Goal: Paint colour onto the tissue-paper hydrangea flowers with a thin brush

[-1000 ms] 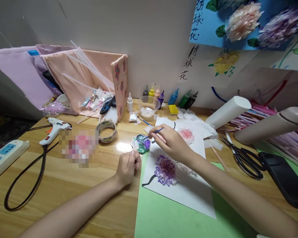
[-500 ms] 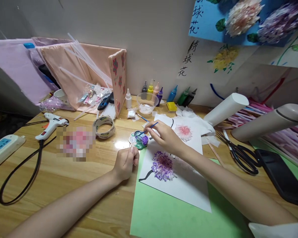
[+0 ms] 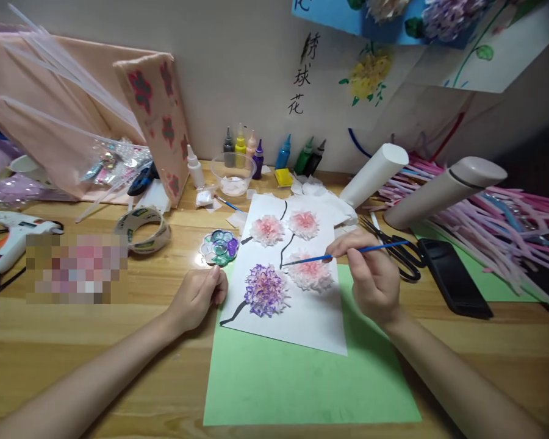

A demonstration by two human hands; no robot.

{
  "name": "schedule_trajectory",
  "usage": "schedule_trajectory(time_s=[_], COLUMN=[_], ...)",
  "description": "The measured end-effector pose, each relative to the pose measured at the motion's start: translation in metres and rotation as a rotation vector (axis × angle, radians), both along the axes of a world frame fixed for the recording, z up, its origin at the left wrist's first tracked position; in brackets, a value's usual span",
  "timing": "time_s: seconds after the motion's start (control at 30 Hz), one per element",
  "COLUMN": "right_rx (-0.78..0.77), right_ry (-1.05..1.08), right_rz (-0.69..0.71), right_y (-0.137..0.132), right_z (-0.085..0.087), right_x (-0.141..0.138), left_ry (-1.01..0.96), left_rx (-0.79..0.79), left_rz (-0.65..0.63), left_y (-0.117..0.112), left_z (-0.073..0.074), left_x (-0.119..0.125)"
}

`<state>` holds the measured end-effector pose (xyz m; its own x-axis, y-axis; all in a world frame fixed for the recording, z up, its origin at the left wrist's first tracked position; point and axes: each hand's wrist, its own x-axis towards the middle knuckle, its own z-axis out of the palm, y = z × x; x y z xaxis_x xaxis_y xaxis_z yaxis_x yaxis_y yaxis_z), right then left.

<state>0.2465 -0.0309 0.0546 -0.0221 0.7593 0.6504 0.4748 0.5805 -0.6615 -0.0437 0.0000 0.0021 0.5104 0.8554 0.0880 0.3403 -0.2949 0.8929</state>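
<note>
In my right hand (image 3: 370, 274) is a slim blue paintbrush (image 3: 370, 247), held in a pinch. Its tip points left, over the white paper (image 3: 297, 329), close to a black painted stem. Several fluffy paper flowers are on the sheet: a purple-edged flower (image 3: 266, 291) at lower left, a pink-and-white flower (image 3: 312, 272) under the brush, and pink flowers (image 3: 267, 230) farther back. My left hand (image 3: 201, 296) rests curled on the table, beside the paper's left edge, with nothing visible in it. Just beyond it sits a flower-shaped paint palette (image 3: 208, 247) with green and purple paint.
Green card (image 3: 302, 390) lies under the paper. Paint bottles (image 3: 240, 149) and a clear bowl (image 3: 233, 183) stand behind. Scissors (image 3: 405, 262), a phone (image 3: 452, 277) and a bottle (image 3: 443, 189) are at right. A tape roll (image 3: 162, 235) and glue gun (image 3: 13, 241) are at left.
My right hand has moved from the palette to the right, bringing the brush over the pink-and-white flower. The camera view has shifted right. My left hand stays curled near the palette.
</note>
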Motion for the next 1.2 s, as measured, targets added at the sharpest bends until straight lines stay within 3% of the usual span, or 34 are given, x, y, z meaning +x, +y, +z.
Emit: schedule_trajectory(time_s=[0.13,0.23,0.43,0.7,1.2], right_rx=[-0.002,0.054,0.164,0.143,0.16], right_ry=[-0.002,-0.051,-0.105,-0.131,-0.048], right_rz=[-0.021,-0.004,0.006,0.026,-0.062], right_y=[-0.014,-0.018,-0.019,-0.018,-0.017], right_z=[-0.024,-0.033,-0.038,-0.043,-0.049], right_x=[0.005,0.003,0.003,0.003,0.007], left_ry=[0.028,-0.004,-0.02,0.0,0.027], left_rx=[-0.013,-0.072,-0.138,-0.124,-0.108], left_rz=[-0.068,-0.101,-0.092,-0.106,-0.132], left_y=[0.0,0.001,0.002,0.003,0.003], left_z=[0.001,0.001,0.0,0.002,0.004], left_x=[-0.003,-0.003,-0.003,-0.002,-0.001])
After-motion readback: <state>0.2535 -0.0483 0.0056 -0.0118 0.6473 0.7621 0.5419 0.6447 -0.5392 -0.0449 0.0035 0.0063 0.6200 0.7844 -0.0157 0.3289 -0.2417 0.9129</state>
